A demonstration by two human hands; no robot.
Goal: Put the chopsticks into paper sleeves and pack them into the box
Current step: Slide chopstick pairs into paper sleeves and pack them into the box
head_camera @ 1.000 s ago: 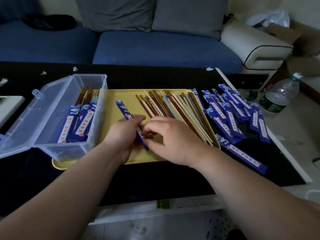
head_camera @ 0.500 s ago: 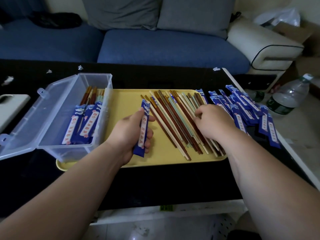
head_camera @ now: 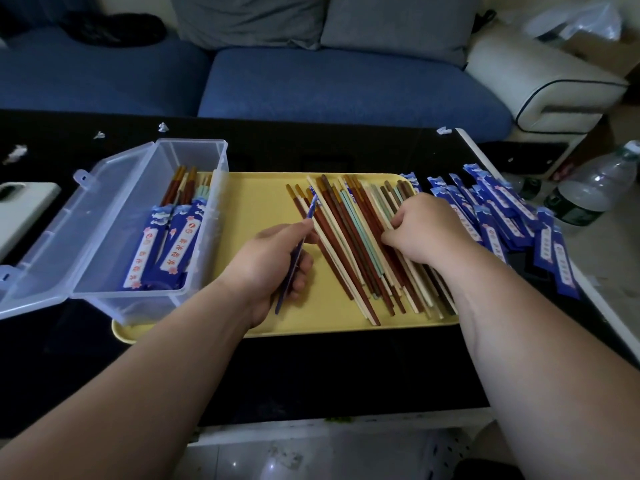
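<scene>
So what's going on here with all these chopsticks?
The left hand holds a blue paper sleeve, while the right hand rests on the loose chopsticks on the yellow tray. A few sleeved pairs already sit in the clear box; more sleeves are piled to the right.

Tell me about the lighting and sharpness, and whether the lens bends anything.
Head view: dim, bluish light; the black table swallows detail; loose chopsticks on the yellow tray are sharp; the wide lens slightly bows the table's edges; small glints on the floor tiles.
</scene>
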